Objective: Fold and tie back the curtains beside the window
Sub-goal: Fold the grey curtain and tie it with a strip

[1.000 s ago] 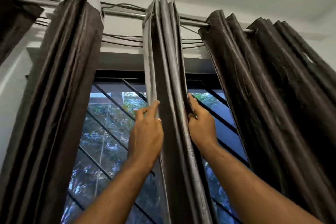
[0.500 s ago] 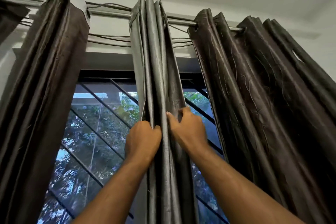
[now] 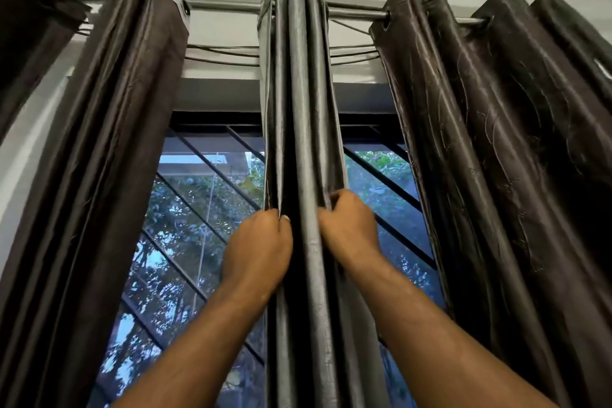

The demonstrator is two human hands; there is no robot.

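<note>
Fingers (image 3: 280, 221) of the left hand (image 3: 256, 252) are curling round the left-side pleats of the middle curtain (image 3: 298, 92), as a person is gathering drapes at a barred window (image 3: 185, 242). At far left, a dark curtain (image 3: 109, 142) is hanging in bunched folds from the rod (image 3: 225, 5), with no tie showing on it. Left of centre, the left hand is pinching the outer pleats together. Between the hands, the grey middle curtain is hanging straight down from the rod, its long axis running vertically. Its top is at the rod, its lower end is passing out of view below the arms, and its folds are standing edge-on to the camera. Just right of it, the right hand (image 3: 351, 232) is gripping the right-side pleats, fingers (image 3: 334, 200) bent tightly into the cloth. At far right, a wider dark curtain (image 3: 480, 142) is spreading in loose waves. Folding appears to be well under way on the middle panel, while tying is looking not yet begun, since no tie-back is visible on any curtain.
</note>
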